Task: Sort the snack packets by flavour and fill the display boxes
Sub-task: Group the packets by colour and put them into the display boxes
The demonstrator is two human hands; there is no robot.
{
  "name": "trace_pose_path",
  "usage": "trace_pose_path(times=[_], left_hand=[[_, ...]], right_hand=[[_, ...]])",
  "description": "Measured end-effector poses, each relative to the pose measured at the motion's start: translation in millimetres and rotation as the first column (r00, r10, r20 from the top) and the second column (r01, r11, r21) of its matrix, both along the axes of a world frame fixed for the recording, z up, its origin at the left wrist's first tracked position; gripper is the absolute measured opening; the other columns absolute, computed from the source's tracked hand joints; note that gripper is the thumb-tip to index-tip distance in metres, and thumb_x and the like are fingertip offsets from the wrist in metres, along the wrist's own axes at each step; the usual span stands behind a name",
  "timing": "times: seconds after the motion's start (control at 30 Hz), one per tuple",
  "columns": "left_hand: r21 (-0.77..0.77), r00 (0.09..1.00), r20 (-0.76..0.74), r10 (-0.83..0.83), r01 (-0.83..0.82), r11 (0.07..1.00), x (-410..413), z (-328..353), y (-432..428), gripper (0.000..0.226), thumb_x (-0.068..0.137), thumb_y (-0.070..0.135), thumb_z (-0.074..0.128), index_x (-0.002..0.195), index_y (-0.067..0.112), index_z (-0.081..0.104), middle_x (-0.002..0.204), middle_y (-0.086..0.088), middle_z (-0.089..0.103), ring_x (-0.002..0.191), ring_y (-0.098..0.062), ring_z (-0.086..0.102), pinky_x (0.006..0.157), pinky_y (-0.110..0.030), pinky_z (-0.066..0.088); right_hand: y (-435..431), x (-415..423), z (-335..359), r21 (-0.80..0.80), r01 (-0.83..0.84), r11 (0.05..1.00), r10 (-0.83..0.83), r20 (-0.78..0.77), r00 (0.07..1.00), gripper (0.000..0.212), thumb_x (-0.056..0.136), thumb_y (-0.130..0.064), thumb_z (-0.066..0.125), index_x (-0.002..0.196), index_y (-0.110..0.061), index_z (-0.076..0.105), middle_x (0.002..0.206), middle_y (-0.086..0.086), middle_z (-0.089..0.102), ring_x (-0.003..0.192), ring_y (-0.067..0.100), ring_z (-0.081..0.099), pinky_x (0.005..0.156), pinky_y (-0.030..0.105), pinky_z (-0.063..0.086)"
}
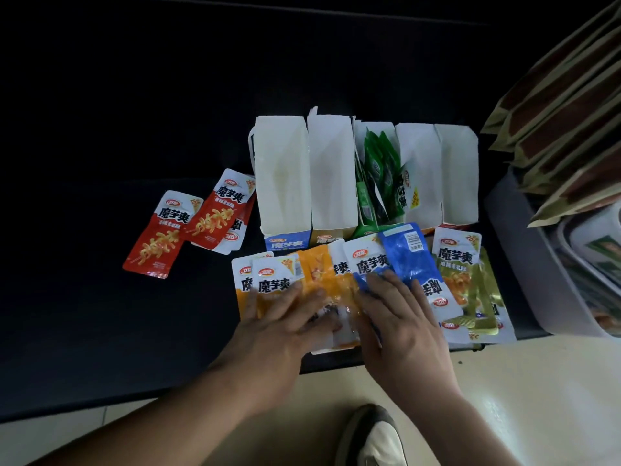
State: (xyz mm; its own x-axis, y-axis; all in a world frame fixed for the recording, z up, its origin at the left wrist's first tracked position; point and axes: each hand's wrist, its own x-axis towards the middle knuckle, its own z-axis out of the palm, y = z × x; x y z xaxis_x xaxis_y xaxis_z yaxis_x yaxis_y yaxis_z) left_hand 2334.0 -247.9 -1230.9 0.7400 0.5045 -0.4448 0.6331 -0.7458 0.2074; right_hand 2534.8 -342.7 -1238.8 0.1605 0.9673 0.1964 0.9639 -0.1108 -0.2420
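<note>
Early in the job, judging by the row of five display boxes (331,176) at the back of the dark tabletop (100,297). Only the middle box (366,227) stocked so far, with green packets (379,176) standing on edge inside; the other four showing plain white interiors. Set off to the left, apart from everything else: a small group of red packets (215,216), grouped by colour but not yet boxed. Unsorted just in front of the boxes: an overlapping spread of orange packets (322,267), blue packets (406,260) and olive-gold packets (470,284) (some face up, some face down). Left to do, then — splitting that spread by colour and loading four boxes.

Left hand (279,331) laid flat on the orange packets, fingers (294,294) straight and slightly fanned, pressing rather than gripping. Right hand (403,327) just beside it, likewise flat, fingertips (389,275) resting on a blue packet. Nothing visibly pinched or lifted — though with the undersides of both palms hidden, hard to rule out a packet edge caught beneath.
</note>
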Motion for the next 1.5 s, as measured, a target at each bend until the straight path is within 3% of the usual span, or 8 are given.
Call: trace_pose_path(times=[0.1, 0.2, 0.4, 0.53, 0.7, 1.0, 1.3, 1.5], left_hand=[[0.064, 0.999, -0.033, 0.026, -0.023, 0.998, -14, 0, 4, 0.070, 0.097, 0.030, 0.056, 0.158, 0.046, 0.025, 0.173, 0.011, 0.009, 0.161, -0.029, -0.003, 0.117, -0.078, 0.007], [0.102, 0.998, 0.045, 0.034, -0.038, 0.994, -21, -2, 0, 0.046, 0.083, 0.035, 0.064, 0.130, 0.035, 0.065, 0.148, 0.001, 0.056, 0.149, -0.032, 0.037, 0.105, -0.074, 0.040], [-0.049, 0.987, 0.162, 0.019, -0.011, 0.999, 32, 12, -4, 0.056, 0.109, 0.041, 0.035, 0.161, 0.039, 0.013, 0.171, 0.018, -0.015, 0.156, -0.016, -0.026, 0.126, -0.063, 0.003], [0.006, 0.985, 0.172, 0.008, -0.009, 1.000, 27, 3, -6, 0.054, 0.108, 0.048, 0.030, 0.159, 0.044, 0.011, 0.172, 0.015, -0.003, 0.159, -0.021, -0.015, 0.124, -0.064, 0.009], [0.119, 0.996, 0.090, 0.001, -0.011, 0.993, -15, -14, 1, 0.048, 0.098, 0.055, 0.034, 0.140, 0.041, 0.052, 0.151, 0.005, 0.051, 0.148, -0.033, 0.039, 0.111, -0.065, 0.040], [0.120, 0.940, 0.315, -0.129, 0.095, 0.988, 13, -18, -5, 0.053, 0.100, 0.043, 0.049, 0.152, 0.036, 0.038, 0.168, 0.008, 0.030, 0.160, -0.022, 0.013, 0.125, -0.058, 0.020], [0.259, 0.962, 0.258, -0.092, 0.023, 0.966, -2, -10, -3, 0.039, 0.090, 0.046, 0.068, 0.124, 0.028, 0.067, 0.119, 0.002, 0.058, 0.120, -0.029, 0.052, 0.101, -0.052, 0.050], [0.222, 0.935, 0.348, -0.068, -0.012, 0.975, -13, -16, -1, 0.032, 0.096, 0.043, 0.058, 0.125, 0.030, 0.063, 0.134, 0.004, 0.052, 0.129, -0.025, 0.047, 0.111, -0.049, 0.042]], right_hand=[[1, 13, 2, 0.000, 0.059, 0.998, -0.059, 0.017, 0.998, 0.021, 0.095, -0.018, 0.066, 0.114, -0.017, 0.074, 0.140, 0.009, 0.062, 0.145, 0.033, 0.047, 0.116, 0.063, 0.036], [3, 17, 1, -0.024, 0.060, 0.998, -0.060, 0.019, 0.998, 0.025, 0.087, -0.016, 0.076, 0.112, -0.017, 0.075, 0.139, 0.011, 0.061, 0.143, 0.037, 0.048, 0.115, 0.064, 0.038], [3, 16, -7, -0.008, 0.037, 0.999, -0.037, -0.041, 0.998, 0.033, 0.091, -0.018, 0.072, 0.124, -0.017, 0.072, 0.141, 0.007, 0.061, 0.144, 0.035, 0.047, 0.116, 0.061, 0.039], [2, 20, -4, -0.047, 0.001, 0.999, -0.003, -0.048, 0.999, 0.029, 0.093, -0.026, 0.068, 0.122, -0.025, 0.073, 0.144, 0.005, 0.058, 0.146, 0.033, 0.044, 0.118, 0.059, 0.036], [5, 17, 1, -0.121, 0.070, 0.990, -0.075, -0.039, 0.996, 0.038, 0.085, -0.026, 0.081, 0.122, -0.027, 0.072, 0.147, 0.004, 0.056, 0.148, 0.031, 0.042, 0.119, 0.059, 0.036], [9, 4, -1, -0.118, 0.079, 0.990, -0.068, 0.096, 0.993, 0.030, 0.097, -0.035, 0.056, 0.123, -0.035, 0.072, 0.145, 0.013, 0.052, 0.145, 0.043, 0.040, 0.117, 0.065, 0.032], [11, 5, -2, -0.123, 0.133, 0.983, -0.117, 0.131, 0.984, 0.036, 0.092, -0.036, 0.056, 0.124, -0.026, 0.071, 0.146, 0.014, 0.050, 0.144, 0.042, 0.040, 0.119, 0.062, 0.033], [12, -1, -1, -0.139, 0.144, 0.980, -0.122, 0.154, 0.980, 0.037, 0.086, -0.029, 0.073, 0.123, -0.024, 0.071, 0.145, 0.016, 0.049, 0.145, 0.044, 0.038, 0.119, 0.065, 0.029]])
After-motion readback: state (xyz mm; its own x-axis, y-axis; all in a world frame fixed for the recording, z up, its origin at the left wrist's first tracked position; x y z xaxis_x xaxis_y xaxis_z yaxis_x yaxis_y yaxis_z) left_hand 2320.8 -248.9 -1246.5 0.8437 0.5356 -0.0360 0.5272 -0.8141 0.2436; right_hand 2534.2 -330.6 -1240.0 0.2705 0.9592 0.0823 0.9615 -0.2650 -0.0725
